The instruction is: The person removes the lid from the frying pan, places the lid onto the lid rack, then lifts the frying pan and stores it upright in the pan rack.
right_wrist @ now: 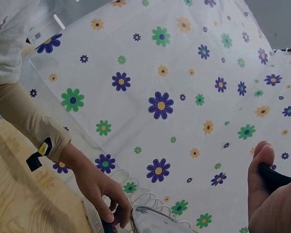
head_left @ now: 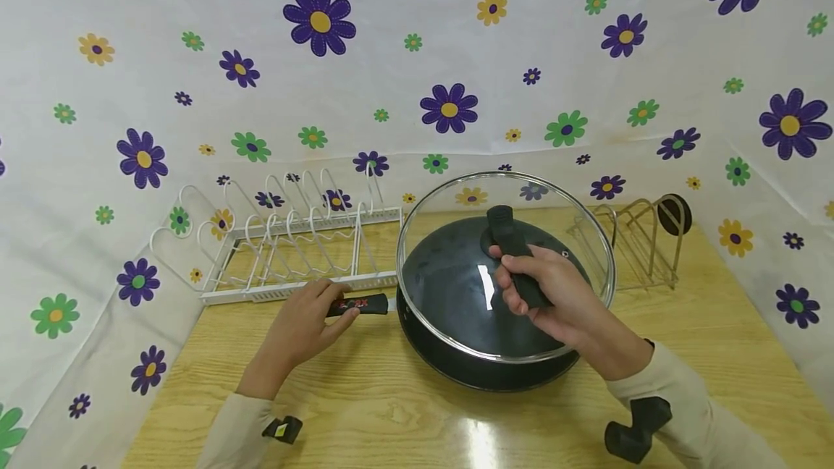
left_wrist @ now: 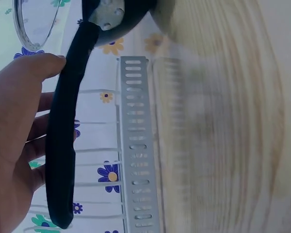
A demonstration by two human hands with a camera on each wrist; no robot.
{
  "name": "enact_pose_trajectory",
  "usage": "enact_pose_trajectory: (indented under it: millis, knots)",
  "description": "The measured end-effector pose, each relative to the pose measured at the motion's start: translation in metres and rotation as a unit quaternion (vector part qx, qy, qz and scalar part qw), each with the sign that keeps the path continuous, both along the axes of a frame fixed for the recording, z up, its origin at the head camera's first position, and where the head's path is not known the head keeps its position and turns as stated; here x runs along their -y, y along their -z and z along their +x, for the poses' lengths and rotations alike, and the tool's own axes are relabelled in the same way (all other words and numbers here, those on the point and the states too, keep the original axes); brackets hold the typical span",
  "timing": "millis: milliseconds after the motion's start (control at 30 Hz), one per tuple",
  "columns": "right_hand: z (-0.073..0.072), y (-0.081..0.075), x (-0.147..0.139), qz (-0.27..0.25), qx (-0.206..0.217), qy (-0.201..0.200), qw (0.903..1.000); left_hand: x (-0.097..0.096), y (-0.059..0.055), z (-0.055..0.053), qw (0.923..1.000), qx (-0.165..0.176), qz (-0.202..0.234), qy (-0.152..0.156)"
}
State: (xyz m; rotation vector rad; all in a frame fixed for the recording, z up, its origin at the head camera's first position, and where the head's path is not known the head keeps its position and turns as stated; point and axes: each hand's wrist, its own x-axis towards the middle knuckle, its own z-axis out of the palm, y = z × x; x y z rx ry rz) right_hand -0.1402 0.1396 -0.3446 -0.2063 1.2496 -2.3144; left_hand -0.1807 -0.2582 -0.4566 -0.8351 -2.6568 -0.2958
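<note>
A black deep frying pan [head_left: 485,380] stands on the wooden table, its handle [head_left: 365,304] pointing left. My left hand [head_left: 309,324] grips that handle near its end; in the left wrist view the thumb lies on one side of the handle [left_wrist: 63,131] and the fingers partly behind it. Over the pan is a clear glass lid [head_left: 449,273] with a metal rim, set off toward the back so that the pan's front wall shows below it. My right hand [head_left: 554,295] holds the lid's upright black handle [head_left: 504,230], fingers curled round it.
A white wire dish rack [head_left: 306,281] stands behind the left hand. Right of the pan is a bronze-coloured wire rack [head_left: 651,282] with a black round piece [head_left: 674,214] at its end. A flower-patterned sheet [head_left: 384,42] closes off the back and sides of the table.
</note>
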Motion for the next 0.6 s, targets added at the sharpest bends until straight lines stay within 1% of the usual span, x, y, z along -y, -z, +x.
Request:
enact_pose_trajectory:
  millis: [100, 233, 333, 467, 600]
  knots:
    - [-0.001, -0.005, 0.000, 0.003, 0.000, 0.003, 1.0000, -0.004, -0.005, 0.001, 0.9997, -0.005, 0.022, 0.013]
    - [-0.002, -0.011, -0.001, 0.009, -0.001, 0.007, 0.9999, -0.014, -0.013, 0.002, 0.9986, -0.006, 0.045, 0.028]
    - [-0.002, -0.015, -0.003, 0.010, 0.001, 0.008, 0.9999, -0.024, -0.023, 0.002, 0.9981, 0.009, 0.051, 0.034]
    - [-0.001, -0.019, -0.005, 0.012, 0.001, 0.009, 0.9999, -0.037, -0.035, 0.001, 0.9968, 0.039, 0.056, 0.041]
    - [-0.001, -0.022, -0.010, 0.013, -0.014, 0.007, 0.9998, -0.048, -0.042, -0.004, 0.9951, 0.058, 0.066, 0.047]
